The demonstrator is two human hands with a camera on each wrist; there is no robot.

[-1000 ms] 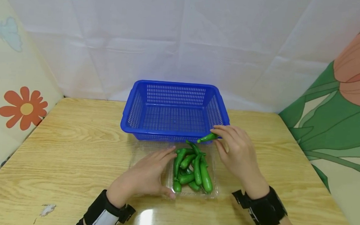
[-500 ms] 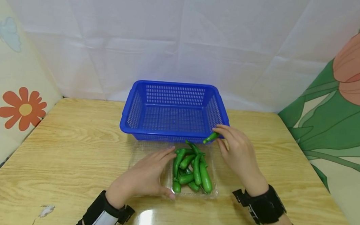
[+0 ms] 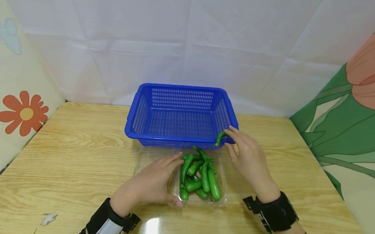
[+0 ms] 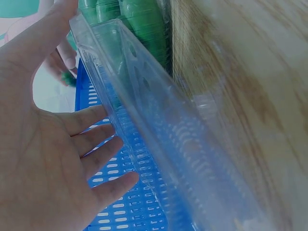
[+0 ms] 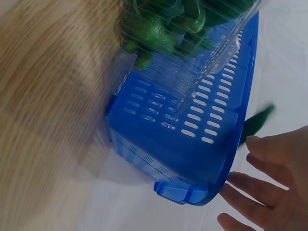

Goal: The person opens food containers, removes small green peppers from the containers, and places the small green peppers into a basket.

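My right fingers (image 3: 237, 137) pinch a slim green pepper (image 3: 220, 137); my left fingers (image 4: 103, 155) lie extended beside a clear plastic box (image 4: 144, 91), the palm (image 4: 45, 149) visible only from the left wrist.

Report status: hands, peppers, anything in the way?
Right hand pinches pepper at basket rim. Left hand spread at tray; other peppers inside. Basket rim nearest obstacle, contact unclear.

Pepper (image 3: 220, 137): green, curved — held in the right grip (image 3: 250, 157), at the basket (image 3: 175, 138)'s near right rim.
Box (image 3: 224, 179): clear — green peppers (image 3: 214, 186) heaped inside, left grip (image 3: 152, 182) beside them.
Basket: blue, slotted, upright.
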